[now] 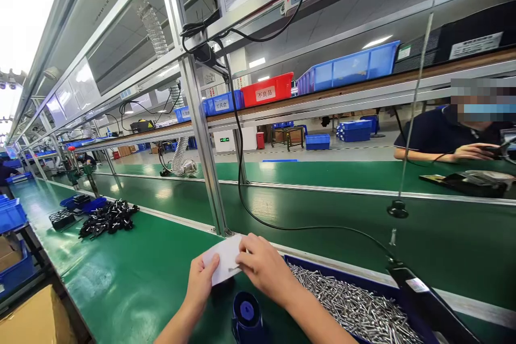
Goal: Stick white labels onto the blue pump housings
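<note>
A small white sheet of paper [224, 261] is held up over the green bench. My left hand [203, 275] grips its left side, thumb lying on top. At its right edge the bent fingers of my right hand [260, 262] pinch the sheet, where a small flap or corner stands out. Below my hands, on the bench, is a dark blue round-topped object [246, 309] of a kind I cannot make out. To the right of my right forearm a blue bin [293, 261] holds many loose silver screws [355, 301].
A black electric screwdriver [419, 290] lies across the bin, its cable running left. A metal post [201, 145] rises ahead. Black parts [110, 219] are piled on the left bench. Red bin [268, 90] and blue bin [350, 69] stand on the shelf. A co-worker [455, 134] sits opposite.
</note>
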### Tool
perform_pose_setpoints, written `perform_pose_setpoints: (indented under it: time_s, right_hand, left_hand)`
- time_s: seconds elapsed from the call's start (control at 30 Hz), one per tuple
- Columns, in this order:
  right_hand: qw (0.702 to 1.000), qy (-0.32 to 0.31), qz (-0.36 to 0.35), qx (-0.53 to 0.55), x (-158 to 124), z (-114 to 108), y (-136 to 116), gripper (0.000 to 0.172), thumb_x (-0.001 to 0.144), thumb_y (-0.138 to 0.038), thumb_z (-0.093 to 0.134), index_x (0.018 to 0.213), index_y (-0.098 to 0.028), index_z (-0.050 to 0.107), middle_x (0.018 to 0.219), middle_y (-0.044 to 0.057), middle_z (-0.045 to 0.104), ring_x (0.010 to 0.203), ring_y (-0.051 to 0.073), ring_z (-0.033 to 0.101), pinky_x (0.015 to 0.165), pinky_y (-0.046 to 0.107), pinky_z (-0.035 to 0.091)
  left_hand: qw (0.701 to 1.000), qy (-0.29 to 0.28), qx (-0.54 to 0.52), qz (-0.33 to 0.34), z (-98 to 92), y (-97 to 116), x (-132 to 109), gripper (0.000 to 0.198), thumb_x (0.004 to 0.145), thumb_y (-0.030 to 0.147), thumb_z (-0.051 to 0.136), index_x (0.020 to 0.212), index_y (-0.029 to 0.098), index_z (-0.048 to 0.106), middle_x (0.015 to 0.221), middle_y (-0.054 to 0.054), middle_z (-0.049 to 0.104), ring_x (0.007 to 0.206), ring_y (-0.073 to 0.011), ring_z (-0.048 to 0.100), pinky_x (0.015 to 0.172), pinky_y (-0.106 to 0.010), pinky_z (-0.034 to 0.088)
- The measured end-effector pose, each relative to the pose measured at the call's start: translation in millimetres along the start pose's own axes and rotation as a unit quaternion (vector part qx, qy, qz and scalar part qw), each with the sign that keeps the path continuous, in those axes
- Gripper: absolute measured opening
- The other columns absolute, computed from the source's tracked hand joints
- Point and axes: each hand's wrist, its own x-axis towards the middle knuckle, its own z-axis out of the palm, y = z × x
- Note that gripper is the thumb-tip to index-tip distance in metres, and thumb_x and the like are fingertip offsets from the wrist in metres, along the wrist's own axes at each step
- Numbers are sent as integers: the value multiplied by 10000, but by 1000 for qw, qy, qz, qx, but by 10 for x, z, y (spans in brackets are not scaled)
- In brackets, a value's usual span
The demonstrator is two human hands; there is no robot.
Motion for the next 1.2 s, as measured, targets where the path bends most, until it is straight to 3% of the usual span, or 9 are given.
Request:
perform_pose_setpoints:
  time_s: [0.13, 0.23, 0.33, 0.43, 0.53, 0.7, 0.83, 1.03, 1.2]
  right_hand:
    - [986, 139, -30, 92, -23, -10, 6, 305, 995, -29, 536, 1153, -226, 708, 1136, 98, 600, 805, 152, 576, 667, 279, 514]
    - [986, 111, -97, 77, -56, 75, 14, 367, 971, 5, 488, 1164, -218, 707, 1256, 135, 605, 937, 186, 633, 731, 286, 586]
    - [989, 73, -81, 100, -76, 159, 51, 373, 935, 12, 511, 1062, -249, 746, 1370, 129, 555, 1103, 236, 624, 827, 354, 621]
    - [991, 45, -65, 112, -86, 185, 83, 383, 920, -8, 580, 999, -322, 786, 1556, 82, 409, 1363, 342, 440, 986, 564, 566]
    - [993, 25, -52, 107, -98, 194, 71, 330, 908, -46, 658, 1000, -332, 794, 1650, 55, 281, 1424, 390, 306, 1026, 667, 496]
    - [978, 38, 104, 178, -72, 235, -59, 104, 891, -202, 800, 873, -304, 807, 1565, 54, 421, 1399, 383, 323, 1121, 662, 406]
    - [939, 6, 238, 249, -18, 218, -178, 136, 888, -244, 771, 760, -221, 732, 1427, 111, 516, 1392, 362, 351, 1180, 605, 354]
    - [925, -56, 213, 309, -27, 119, -183, 216, 907, -316, 716, 753, -209, 607, 1349, 96, 528, 1376, 332, 347, 1167, 535, 339]
    - [923, -49, 199, 326, -51, 143, -132, 229, 952, -359, 657, 786, -213, 598, 1196, 97, 595, 1290, 311, 435, 1103, 501, 382]
  left_hand:
    - [999, 28, -23, -20, 44, 14, -17, 709, 547, 665, 960, 916, 78, 810, 667, -62, 719, 549, -129, 571, 496, -230, 493]
    - [995, 26, -89, -38, 106, 61, -80, 707, 579, 654, 950, 985, 92, 811, 812, -110, 776, 639, -177, 660, 561, -262, 544]
    - [987, 21, -154, -26, 113, 102, -125, 655, 652, 601, 939, 1049, 97, 806, 915, -143, 801, 734, -210, 718, 656, -283, 576]
    - [996, -1, -89, 6, 54, 85, -117, 600, 661, 516, 962, 1052, 88, 807, 928, -139, 806, 748, -204, 715, 688, -282, 576]
    - [999, 4, -27, 29, 1, 38, -91, 524, 659, 448, 973, 997, 79, 816, 842, -101, 792, 725, -178, 682, 682, -261, 555]
    - [997, -5, -71, 26, 55, 57, -126, 477, 683, 415, 950, 1024, 106, 828, 990, -132, 820, 848, -231, 731, 791, -312, 590]
    - [994, -14, -112, 10, 116, 126, -185, 493, 633, 433, 966, 988, 113, 846, 936, -135, 820, 846, -259, 746, 796, -332, 603]
    - [995, -8, -102, -9, 97, 176, -184, 520, 623, 455, 979, 953, 80, 834, 822, -117, 783, 729, -192, 684, 689, -279, 573]
    - [997, -7, -80, 0, 95, 157, -168, 485, 642, 408, 971, 976, 89, 822, 880, -110, 789, 772, -189, 679, 726, -279, 570]
